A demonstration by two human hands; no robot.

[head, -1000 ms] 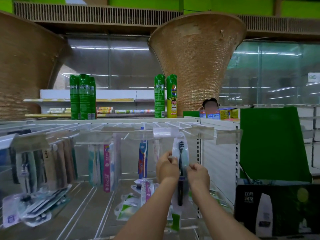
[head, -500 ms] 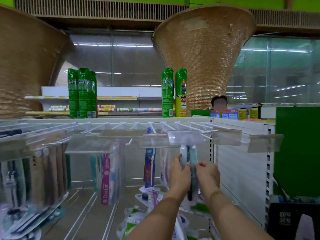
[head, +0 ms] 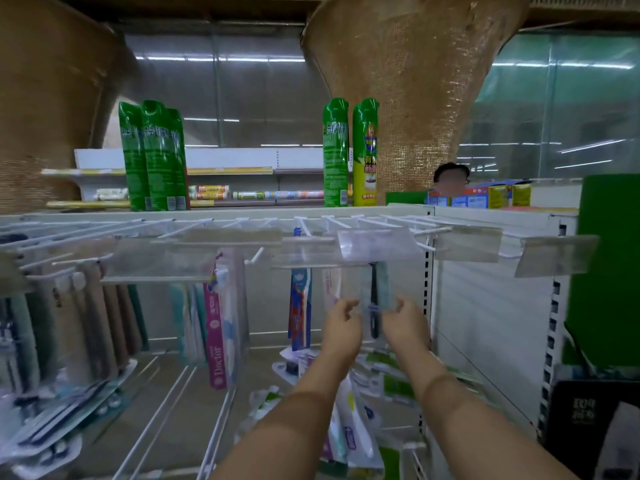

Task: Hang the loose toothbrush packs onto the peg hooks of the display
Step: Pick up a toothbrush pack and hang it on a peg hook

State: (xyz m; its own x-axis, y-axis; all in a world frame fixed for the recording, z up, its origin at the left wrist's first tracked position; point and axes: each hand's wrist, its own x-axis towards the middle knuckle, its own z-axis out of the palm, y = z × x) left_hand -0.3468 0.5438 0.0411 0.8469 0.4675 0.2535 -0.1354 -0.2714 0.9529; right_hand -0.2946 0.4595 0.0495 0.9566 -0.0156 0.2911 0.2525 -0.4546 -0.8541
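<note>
my right hand (head: 403, 323) pinches the black toothbrush pack (head: 375, 292) below the clear tag holder (head: 377, 244); my left hand (head: 343, 327) curls beside it, and i cannot tell if it grips.

Probably a shop: peg hooks (head: 254, 256) carry hanging toothbrush packs (head: 214, 323).
</note>
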